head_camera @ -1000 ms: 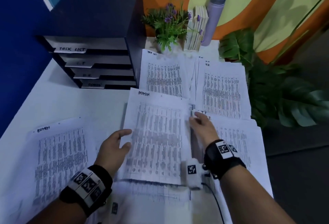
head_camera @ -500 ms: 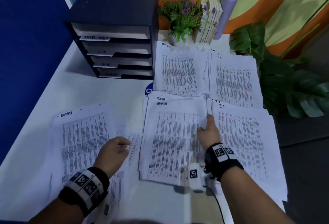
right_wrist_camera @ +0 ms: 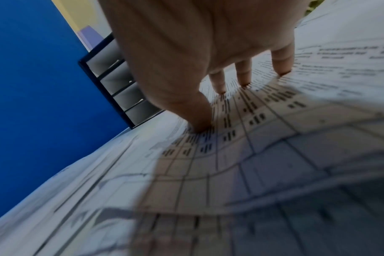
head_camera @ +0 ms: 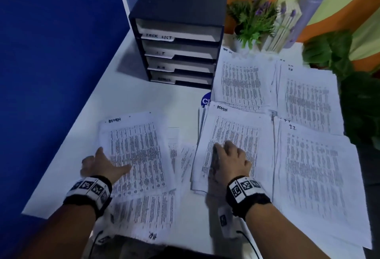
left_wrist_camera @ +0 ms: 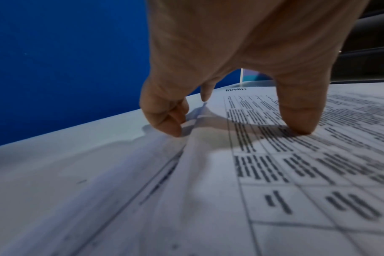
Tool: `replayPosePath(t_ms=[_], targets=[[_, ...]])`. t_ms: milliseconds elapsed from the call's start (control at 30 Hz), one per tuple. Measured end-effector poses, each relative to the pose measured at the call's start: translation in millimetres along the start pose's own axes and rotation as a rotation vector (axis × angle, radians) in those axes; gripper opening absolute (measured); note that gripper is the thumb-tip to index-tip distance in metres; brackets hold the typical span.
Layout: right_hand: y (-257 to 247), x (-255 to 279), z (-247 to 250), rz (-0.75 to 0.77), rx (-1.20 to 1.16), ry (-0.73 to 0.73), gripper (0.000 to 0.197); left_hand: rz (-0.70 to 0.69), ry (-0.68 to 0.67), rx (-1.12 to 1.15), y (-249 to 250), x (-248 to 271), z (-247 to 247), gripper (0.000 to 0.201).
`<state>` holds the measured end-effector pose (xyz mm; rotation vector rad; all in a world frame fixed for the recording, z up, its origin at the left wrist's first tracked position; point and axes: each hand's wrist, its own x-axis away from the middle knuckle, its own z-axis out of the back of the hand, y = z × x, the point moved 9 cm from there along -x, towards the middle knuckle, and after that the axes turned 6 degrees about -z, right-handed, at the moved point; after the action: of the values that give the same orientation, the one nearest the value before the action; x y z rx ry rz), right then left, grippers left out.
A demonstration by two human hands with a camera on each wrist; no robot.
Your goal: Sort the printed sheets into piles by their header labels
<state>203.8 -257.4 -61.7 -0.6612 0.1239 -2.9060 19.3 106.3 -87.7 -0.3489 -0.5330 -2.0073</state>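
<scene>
A loose sheet headed ADMIN (head_camera: pixel 135 151) lies at the table's left on other unsorted sheets, one marked HR (head_camera: pixel 148 213). My left hand (head_camera: pixel 109 162) grips its left edge: the thumb (left_wrist_camera: pixel 300 124) presses on the print, the curled fingers (left_wrist_camera: pixel 169 124) sit at the edge, and the paper humps between them. My right hand (head_camera: pixel 230 153) rests with spread, straight fingertips (right_wrist_camera: pixel 219 86) on the ADMIN pile (head_camera: pixel 232 127). Around it lie the TASK LIST pile (head_camera: pixel 240 81), the HR pile (head_camera: pixel 308 100) and the I.T. pile (head_camera: pixel 314 176).
A black four-drawer letter tray (head_camera: pixel 178 53) with labelled drawers stands at the back. A potted purple-flowered plant (head_camera: pixel 253 20), books (head_camera: pixel 285 26) and a grey bottle (head_camera: pixel 310 7) line the far edge. Big green leaves (head_camera: pixel 353 86) hang off the right side. A blue wall (head_camera: pixel 51 73) borders the left.
My right hand slid from the ADMIN pile's right edge to its middle. My left hand moved left onto the loose ADMIN sheet and took hold of its edge.
</scene>
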Motion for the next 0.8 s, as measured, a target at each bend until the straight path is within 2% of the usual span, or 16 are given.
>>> replayPosePath(t_ms=[100, 200, 267, 333, 400, 500, 533, 633, 700, 733, 800], targets=[[-0.6, -11.5, 1.6, -0.035, 0.007, -0.05, 0.082, 0.01, 0.0, -0.028, -4.1, -4.0, 5.3, 0.139], [-3.7, -19.4, 9.5, -0.068, 0.062, -0.083, 0.074, -0.031, 0.006, -0.021, -2.7, -8.6, 6.1, 0.136], [-21.9, -22.8, 10.4, -0.007, 0.105, -0.039, 0.06, -0.066, 0.013, -0.009, -1.7, -10.0, 7.3, 0.13], [-55.9, -18.0, 8.6, 0.147, 0.067, -0.008, 0.05, -0.08, 0.01, 0.017, -2.2, -8.3, 9.2, 0.121], [-92.0, -7.2, 1.2, 0.298, -0.101, -0.044, 0.047, -0.124, 0.086, 0.026, -0.3, -3.0, 17.0, 0.096], [-115.1, -0.4, -6.7, 0.283, -0.371, -0.128, 0.048, -0.288, 0.276, 0.153, 10.2, 11.4, 33.3, 0.037], [-117.0, -1.4, -7.9, 0.25, -0.435, -0.144, 0.053, -0.319, 0.261, 0.272, 10.7, 15.0, 31.6, 0.027], [-111.5, -8.6, -9.8, 0.114, -0.615, -0.15, 0.069, -0.31, 0.129, 0.634, 5.9, 29.1, 22.7, 0.025], [-101.8, -11.7, -13.8, -0.006, -0.763, -0.189, 0.071, -0.273, -0.025, 0.844, 7.0, 40.5, 11.8, 0.024], [-99.3, -11.2, -16.4, -0.039, -0.806, -0.208, 0.063, -0.272, -0.106, 0.881, 8.5, 45.4, 4.1, 0.024], [-96.1, -10.6, -20.6, -0.062, -0.746, -0.212, 0.026, -0.307, -0.139, 0.779, 4.2, 45.7, -4.7, 0.022]])
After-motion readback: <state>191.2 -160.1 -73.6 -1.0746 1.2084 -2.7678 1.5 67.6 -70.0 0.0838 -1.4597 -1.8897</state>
